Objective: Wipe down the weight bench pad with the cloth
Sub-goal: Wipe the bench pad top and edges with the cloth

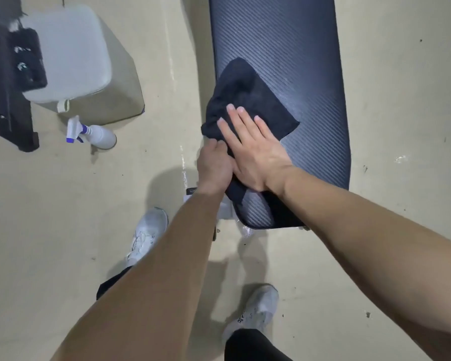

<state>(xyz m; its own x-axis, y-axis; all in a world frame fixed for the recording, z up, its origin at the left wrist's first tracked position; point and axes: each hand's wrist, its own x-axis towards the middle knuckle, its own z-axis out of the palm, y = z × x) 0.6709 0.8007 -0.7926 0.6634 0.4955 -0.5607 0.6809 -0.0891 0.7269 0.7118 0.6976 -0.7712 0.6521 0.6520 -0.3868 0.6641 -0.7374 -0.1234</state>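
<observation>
A long dark weight bench pad (292,48) with a ribbed carbon-weave surface runs from the top of the view down to the middle. A black cloth (248,95) lies spread over its near left part, partly hanging off the left edge. My right hand (253,149) lies flat on the cloth, fingers straight and pointing away from me. My left hand (214,165) grips the bunched near-left corner of the cloth at the pad's left edge, fingers curled under and hidden.
A white spray bottle (94,134) with a purple trigger lies on the beige floor to the left. Behind it stands a white plastic jug (68,53) beside a black equipment frame (8,87). My white shoes (146,235) stand near the bench end.
</observation>
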